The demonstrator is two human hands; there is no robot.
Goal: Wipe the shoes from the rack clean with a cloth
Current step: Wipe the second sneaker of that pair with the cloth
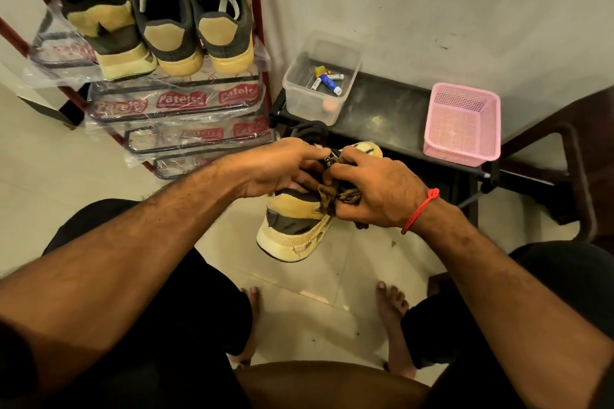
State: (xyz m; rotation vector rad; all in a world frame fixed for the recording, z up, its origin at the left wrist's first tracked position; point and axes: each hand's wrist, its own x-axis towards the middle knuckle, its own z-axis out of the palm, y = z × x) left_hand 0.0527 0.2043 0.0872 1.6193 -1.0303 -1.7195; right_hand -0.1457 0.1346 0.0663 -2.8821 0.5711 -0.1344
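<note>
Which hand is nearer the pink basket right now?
Right. The right hand, gripping the cloth against the shoe, sits just below-left of the pink basket; the left hand is farther left.

Open tiled floor [212,236] lies between the person's knees and the shoe rack [179,109], giving free passage on the left, though the rack's plastic-wrapped lower tiers jut toward the hands. Ahead and to the right a low dark table [392,109] blocks the way, carrying a clear plastic box [320,76] at its left end and a pink basket [461,124] at its right, with bare tabletop between them. The rack's top shelf is crowded by three shoes [159,13] side by side, with a little room only at its left end.
</note>
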